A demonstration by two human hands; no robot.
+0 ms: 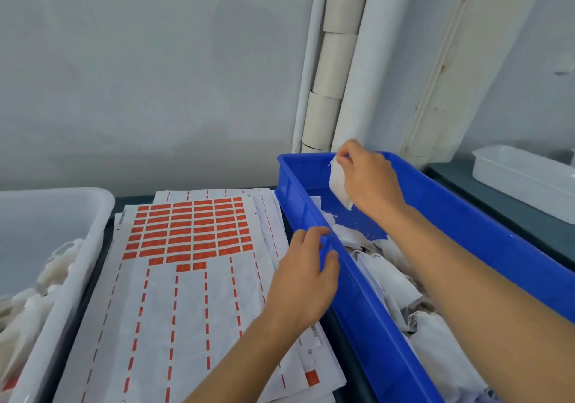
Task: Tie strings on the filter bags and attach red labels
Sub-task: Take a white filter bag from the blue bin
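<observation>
Blue bin [460, 216], right of frame: loose filter bags [392, 275] inside. Label sheet [186, 278], centre, red labels [189, 231] in rows. White tub [93, 216], left. Left hand [306, 273]: fingers curled over bin rim. Right hand [368, 175]: fingers pinching one bag [339, 185] above bin.

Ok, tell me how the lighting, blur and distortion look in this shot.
Head view: soft, even light, with no hard shadows; wide-angle bending bows the pipes and the blue crate; the image is slightly soft overall, and the print on the red labels is unreadable; a mild sheen shows on the crate's rim.
</observation>
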